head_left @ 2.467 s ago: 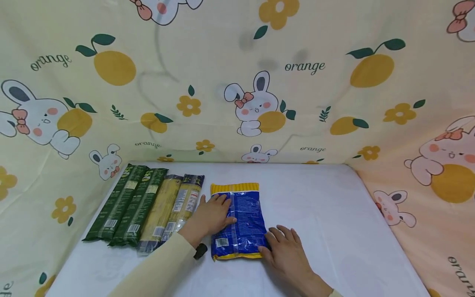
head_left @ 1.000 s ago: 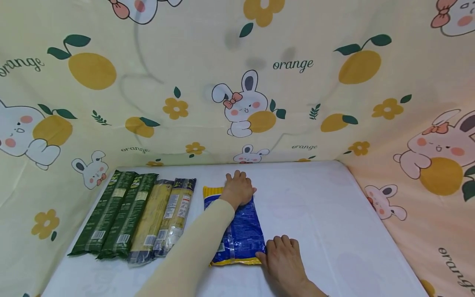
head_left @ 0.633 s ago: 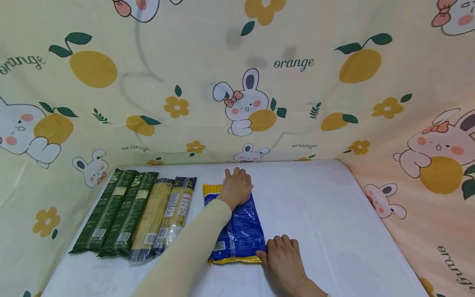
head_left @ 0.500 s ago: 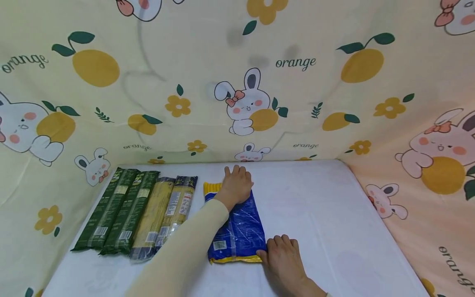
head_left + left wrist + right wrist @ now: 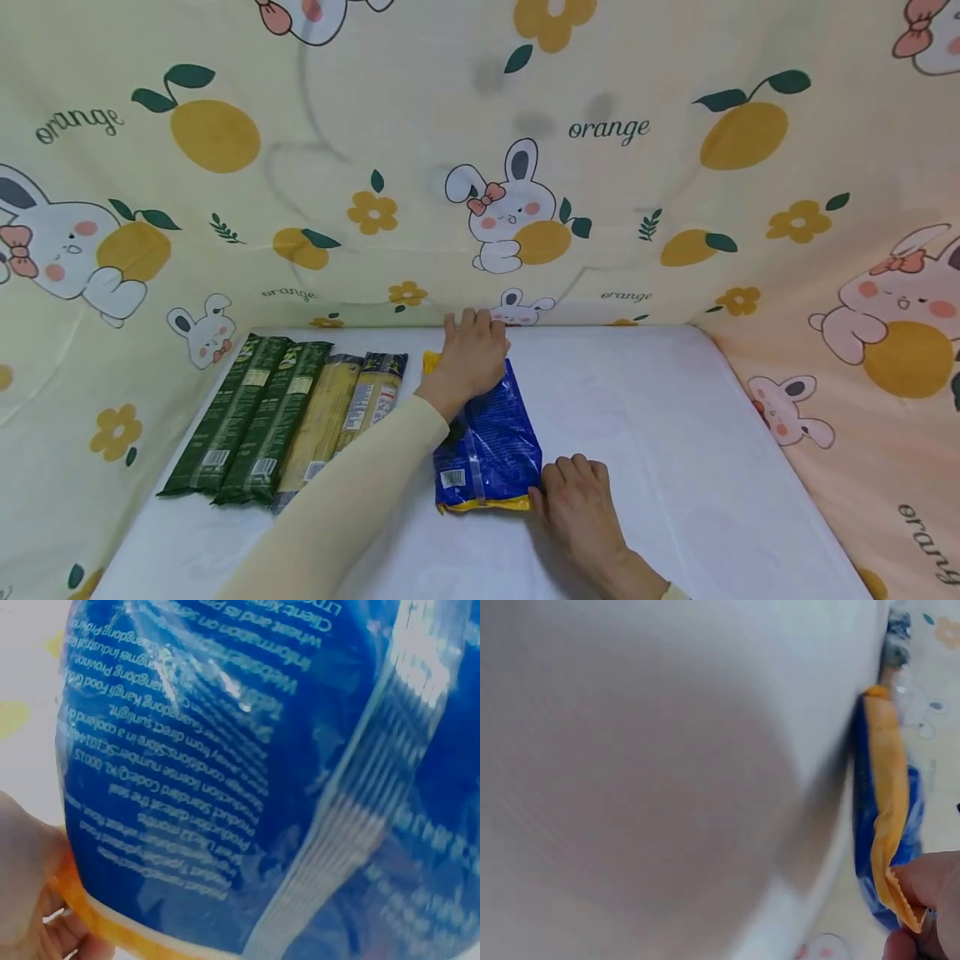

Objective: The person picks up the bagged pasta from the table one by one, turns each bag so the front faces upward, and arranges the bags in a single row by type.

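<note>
- The blue bag (image 5: 498, 458) is lying about midway between the left and right edges of the worktop (image 5: 675, 425), its far end reaching toward the far edge.
- The left hand (image 5: 472, 358) is curling its fingers over that far end and gripping it; the right hand (image 5: 581, 508) is pinching the near right corner between thumb and fingers.
- Uneven pulling by the two hands would probably be skewing or creasing the bag, its soft wrapper seeming to offer little stiffness.
- The right hand is holding only a corner, so a hard tug could be slipping off the glossy film or tearing the seam.
- The left sleeve (image 5: 345, 492) is crossing the near part of the clear packets (image 5: 324, 408); a dipping forearm could be nudging them out of line. Whether it is touching them, one cannot tell.
- A smooth white surface is carrying everything, with two green packets (image 5: 221, 417) lying along the left edge.
- Cloth (image 5: 420, 108) printed with rabbits and oranges is rising beyond the far edge and both sides.
</note>
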Demonstrator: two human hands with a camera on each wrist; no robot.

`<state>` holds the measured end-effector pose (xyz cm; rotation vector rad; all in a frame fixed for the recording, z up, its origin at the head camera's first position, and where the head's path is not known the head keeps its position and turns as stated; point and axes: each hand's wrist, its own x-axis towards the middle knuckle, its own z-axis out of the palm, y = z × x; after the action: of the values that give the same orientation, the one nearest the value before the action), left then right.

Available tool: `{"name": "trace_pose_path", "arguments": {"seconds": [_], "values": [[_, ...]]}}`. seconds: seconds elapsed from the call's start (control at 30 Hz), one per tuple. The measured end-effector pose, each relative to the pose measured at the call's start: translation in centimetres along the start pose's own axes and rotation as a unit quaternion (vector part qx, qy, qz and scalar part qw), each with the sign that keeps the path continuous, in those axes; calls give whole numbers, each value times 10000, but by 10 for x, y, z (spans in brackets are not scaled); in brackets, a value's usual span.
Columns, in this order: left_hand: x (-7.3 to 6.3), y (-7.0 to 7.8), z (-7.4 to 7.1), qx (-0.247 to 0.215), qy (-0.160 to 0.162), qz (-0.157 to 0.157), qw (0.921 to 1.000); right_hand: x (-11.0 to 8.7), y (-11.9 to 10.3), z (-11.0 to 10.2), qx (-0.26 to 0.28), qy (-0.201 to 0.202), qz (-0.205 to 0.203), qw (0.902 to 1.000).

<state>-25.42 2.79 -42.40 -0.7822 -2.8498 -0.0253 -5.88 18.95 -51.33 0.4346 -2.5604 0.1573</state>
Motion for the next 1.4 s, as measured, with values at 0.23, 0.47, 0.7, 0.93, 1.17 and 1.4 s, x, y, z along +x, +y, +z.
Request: {"name": "trace_pose_path", "arguments": {"seconds": [0.23,0.47,0.7,0.93,1.17,1.4], "values": [[4,3,-26,-50,883,-189,9959,19,3,-33,-254,204,-521,9981],[5,8,-50,-132,1004,-129,9948,25,-12,-59,-216,344,-1027,9939],[1,6,-55,274,683,-91,9972,30,-29,-50,-194,742,-1254,9891],[-3,0,-58,622,643,-19,9960,33,-43,-41,-4,924,-1369,9863],[-7,4,-58,701,464,75,9964,26,-58,-35,135,681,-1448,9870],[-9,9,-62,632,260,38,9977,27,-62,-27,68,1071,-1598,9813]]}}
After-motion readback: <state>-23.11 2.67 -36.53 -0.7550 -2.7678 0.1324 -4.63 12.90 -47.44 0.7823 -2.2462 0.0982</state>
